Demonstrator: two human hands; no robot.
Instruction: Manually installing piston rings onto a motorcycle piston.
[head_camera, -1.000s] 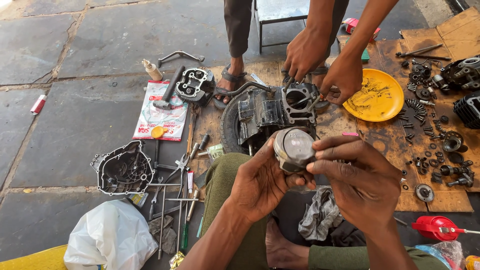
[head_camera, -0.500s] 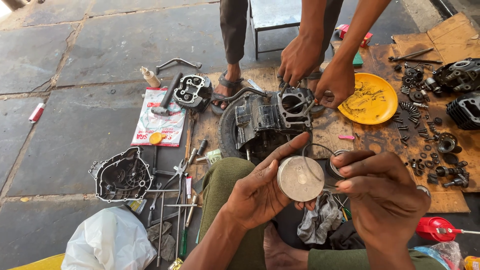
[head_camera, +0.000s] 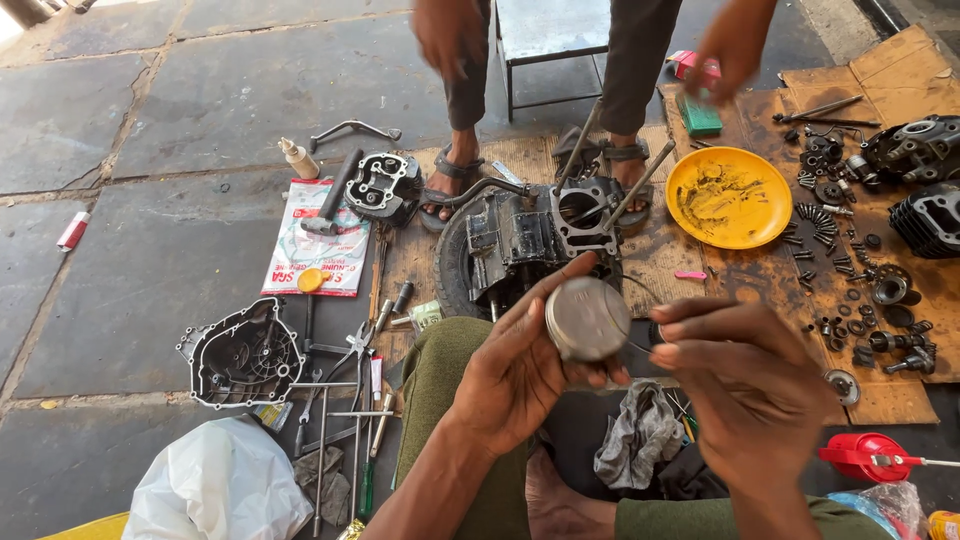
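My left hand (head_camera: 515, 375) grips a round metal piston (head_camera: 587, 319), crown facing up, over my lap. My right hand (head_camera: 745, 385) sits just right of it, fingertips pinched on a thin wire ring (head_camera: 640, 345) at the piston's side. Beyond the piston stands a dark engine block (head_camera: 535, 235) with long studs sticking up, resting on a tyre. Another person stands behind the engine in sandals, with both hands (head_camera: 735, 45) raised off it.
A yellow dish (head_camera: 729, 197) and many small bolts and parts (head_camera: 860, 300) lie on cardboard at right. An engine side cover (head_camera: 243, 355), hand tools (head_camera: 345, 415), a white bag (head_camera: 220, 490), a cylinder head (head_camera: 383, 185), a grey rag (head_camera: 640, 440) and a red oil can (head_camera: 865, 458) surround me.
I lowered the piston and turned it, and my right hand drew back to its right side. The other person lifted both hands off the engine.
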